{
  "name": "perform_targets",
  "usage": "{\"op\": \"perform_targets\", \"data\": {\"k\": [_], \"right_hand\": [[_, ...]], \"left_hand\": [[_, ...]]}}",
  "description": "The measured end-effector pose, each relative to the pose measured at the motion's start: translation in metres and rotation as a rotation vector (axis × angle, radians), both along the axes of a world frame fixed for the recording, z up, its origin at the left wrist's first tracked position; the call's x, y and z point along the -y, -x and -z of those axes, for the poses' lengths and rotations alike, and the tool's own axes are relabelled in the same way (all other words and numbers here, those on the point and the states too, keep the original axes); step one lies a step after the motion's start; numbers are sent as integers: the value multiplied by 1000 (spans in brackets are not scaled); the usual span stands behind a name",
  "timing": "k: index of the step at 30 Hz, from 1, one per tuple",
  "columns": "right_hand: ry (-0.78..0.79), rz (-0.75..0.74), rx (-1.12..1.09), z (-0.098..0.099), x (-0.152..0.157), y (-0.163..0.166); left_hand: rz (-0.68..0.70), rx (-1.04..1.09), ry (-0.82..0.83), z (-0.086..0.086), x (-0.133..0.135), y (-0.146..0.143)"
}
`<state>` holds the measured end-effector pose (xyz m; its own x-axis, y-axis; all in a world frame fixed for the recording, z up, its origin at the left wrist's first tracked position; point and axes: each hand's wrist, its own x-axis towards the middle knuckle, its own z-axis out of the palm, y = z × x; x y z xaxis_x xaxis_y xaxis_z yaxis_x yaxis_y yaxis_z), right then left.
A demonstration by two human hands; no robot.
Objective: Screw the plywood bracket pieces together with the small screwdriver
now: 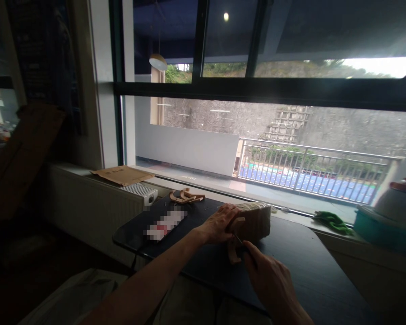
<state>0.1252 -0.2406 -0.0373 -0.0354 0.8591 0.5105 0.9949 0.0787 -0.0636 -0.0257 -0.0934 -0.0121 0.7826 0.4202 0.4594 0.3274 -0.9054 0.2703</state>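
Observation:
A brown block (253, 221) that looks wrapped in clear plastic stands on the dark table. My left hand (221, 221) is closed on a curved piece of wood (234, 253), holding it up against the block's near side. Its fingers partly cover the piece. My right hand (269, 271) grips a dark-handled hand tool (246, 249) with a thin metal shaft. The shaft points up and left to the curved wood, close to my left fingers. I cannot make out the tip. More curved wooden pieces (186, 197) lie together at the table's far left.
A phone-like flat object (165, 225), blurred, lies left on the dark table (301, 253). Behind it are a white slotted box (141, 193) and a brown paper envelope (122, 174). A green cloth (331, 222) and a teal container (375, 230) rest on the sill at right.

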Motion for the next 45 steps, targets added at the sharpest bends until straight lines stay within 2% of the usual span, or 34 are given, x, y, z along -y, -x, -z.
{"op": "perform_targets", "data": {"k": [10, 16, 18, 26, 34, 42, 45], "right_hand": [[-88, -65, 122, 2, 2, -1], [-36, -61, -113, 7, -4, -6], [-28, -49, -122, 5, -4, -7], [-92, -99, 144, 3, 1, -2], [-17, -78, -171, 7, -7, -8], [-61, -77, 173, -7, 1, -4], [-57, -84, 164, -4, -1, -5]], "left_hand": [[-5, 16, -21, 2, 1, -2], [-4, 16, -17, 4, 0, -2], [-3, 15, -11, 4, -1, -2], [-10, 16, -33, 3, 3, -2], [-1, 11, -5, 2, 2, -1], [-10, 16, -15, 3, 1, -2], [-8, 22, -31, 4, 1, -2]]}}
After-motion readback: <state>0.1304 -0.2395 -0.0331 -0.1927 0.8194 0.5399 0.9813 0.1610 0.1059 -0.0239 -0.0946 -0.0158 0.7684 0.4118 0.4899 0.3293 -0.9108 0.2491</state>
